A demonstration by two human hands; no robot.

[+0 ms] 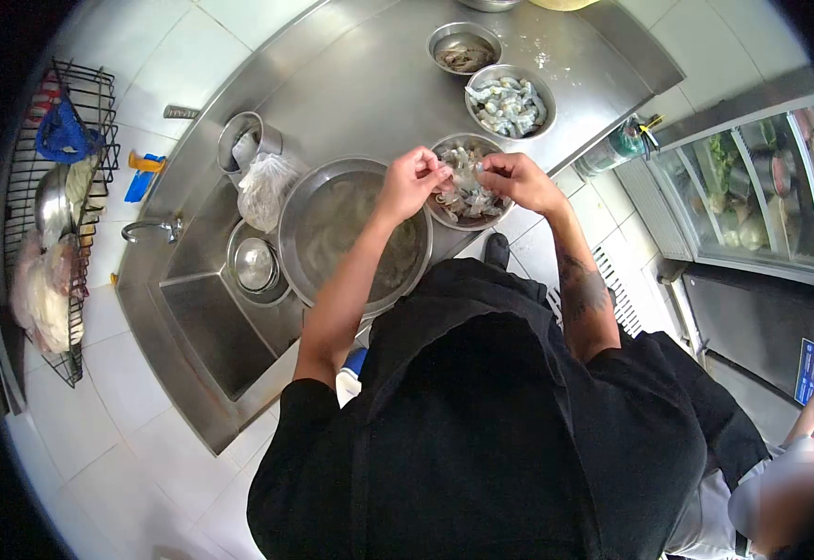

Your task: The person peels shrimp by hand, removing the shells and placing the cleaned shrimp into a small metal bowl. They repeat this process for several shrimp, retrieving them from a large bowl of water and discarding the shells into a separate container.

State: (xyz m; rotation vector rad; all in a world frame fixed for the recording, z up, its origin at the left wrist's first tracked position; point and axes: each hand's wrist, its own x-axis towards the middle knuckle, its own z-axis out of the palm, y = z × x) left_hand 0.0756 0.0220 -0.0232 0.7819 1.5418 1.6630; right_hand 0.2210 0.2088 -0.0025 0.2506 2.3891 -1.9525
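Note:
My left hand (414,184) is closed in a pinch above the left rim of a metal bowl (437,217) filled with shrimp shells and scraps (472,198). Over the bowl's right side, my right hand (524,184) is also closed, thumb against fingers. Whatever the fingertips hold is too small and pale to tell from the scraps below. Just beyond stands a bowl of peeled, greyish shrimp (508,105). Farther back, another bowl has darker, unpeeled-looking shrimp (464,58) in it. A wide basin of cloudy water (351,233) lies beneath my left forearm.
The steel counter (360,93) has a sink (216,327) with a faucet (153,230) at left. A plastic bag (265,189) leans by a metal pot (248,140). A wire rack (57,215) hangs left. At right are a glass-door fridge (762,187) and another person (785,485).

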